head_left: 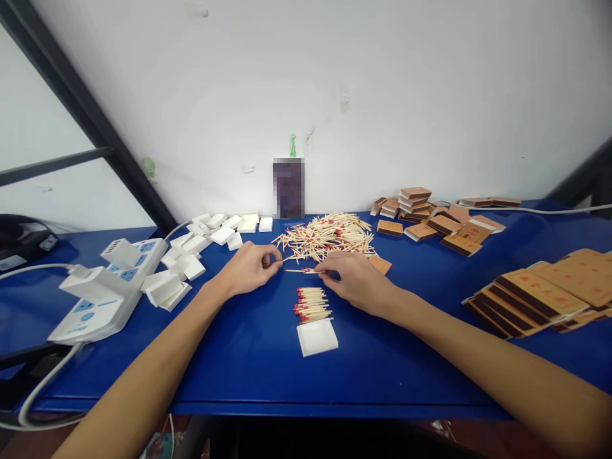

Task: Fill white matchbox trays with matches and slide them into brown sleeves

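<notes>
My left hand (252, 266) is closed in a pinch at the front left of a loose heap of red-tipped matches (329, 234). A thin matchstick (288, 257) shows at its fingertips. My right hand (356, 280) pinches a few matches (301, 271), which point left towards the other hand. Just below, a row of matches (312, 305) lies side by side, most red heads to the left. Directly in front of that row sits a white matchbox tray (317, 338). An orange card piece (380, 264) lies partly behind my right hand.
White matchbox trays (186, 245) are scattered at the left, beside a white power strip (108, 290) with cables. Orange matchbox sleeves (435, 220) are piled at the back right. More flattened sleeves (540, 290) lie nearer on the right. The blue table (382, 382) meets a white wall.
</notes>
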A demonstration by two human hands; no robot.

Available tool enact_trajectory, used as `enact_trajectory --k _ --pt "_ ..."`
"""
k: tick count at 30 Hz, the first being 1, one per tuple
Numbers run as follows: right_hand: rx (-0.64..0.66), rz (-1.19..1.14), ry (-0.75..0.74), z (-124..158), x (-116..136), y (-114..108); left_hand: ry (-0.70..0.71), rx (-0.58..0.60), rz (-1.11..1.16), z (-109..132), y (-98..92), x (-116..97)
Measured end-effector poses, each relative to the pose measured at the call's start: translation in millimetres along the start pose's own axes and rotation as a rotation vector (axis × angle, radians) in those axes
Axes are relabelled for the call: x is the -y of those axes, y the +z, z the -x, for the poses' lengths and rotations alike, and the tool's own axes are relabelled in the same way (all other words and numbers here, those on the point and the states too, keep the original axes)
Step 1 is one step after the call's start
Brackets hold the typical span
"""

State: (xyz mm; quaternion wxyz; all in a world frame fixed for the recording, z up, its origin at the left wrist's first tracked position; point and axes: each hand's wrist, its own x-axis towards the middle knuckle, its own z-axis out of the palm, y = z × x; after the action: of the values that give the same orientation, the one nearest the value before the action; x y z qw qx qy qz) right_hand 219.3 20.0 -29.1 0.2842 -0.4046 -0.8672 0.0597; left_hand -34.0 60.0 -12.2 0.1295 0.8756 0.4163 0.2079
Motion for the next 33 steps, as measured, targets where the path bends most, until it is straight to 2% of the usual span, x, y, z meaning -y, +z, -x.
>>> enact_trajectory --k 10,15,19,22,29,33 --pt "0.011 0.132 -0.116 -2.9 -3.9 5.5 0.068 0.105 -0.028 -0.9 2.4 -12.9" --pt "0.025 0.094 -0.089 -3.2 -6.2 4.7 0.040 0.141 -0.069 -0.4 -7.1 -4.6" --pt "-0.057 0.083 -0.048 -3.0 -10.1 -2.4 0.003 0.233 -0.018 2.6 -13.7 -3.6" --pt "-0.108 0.128 0.003 -4.2 -11.5 -10.8 0.026 0.279 0.043 2.8 -11.1 -9.8" --pt "-0.045 0.173 0.052 -8.8 -14.3 -29.0 0.179 0.132 0.002 -5.5 11.5 -27.5" --pt "-0.002 0.223 0.076 -8.5 -12.4 -29.6 0.223 0.089 -0.073 -10.1 20.3 -35.0"
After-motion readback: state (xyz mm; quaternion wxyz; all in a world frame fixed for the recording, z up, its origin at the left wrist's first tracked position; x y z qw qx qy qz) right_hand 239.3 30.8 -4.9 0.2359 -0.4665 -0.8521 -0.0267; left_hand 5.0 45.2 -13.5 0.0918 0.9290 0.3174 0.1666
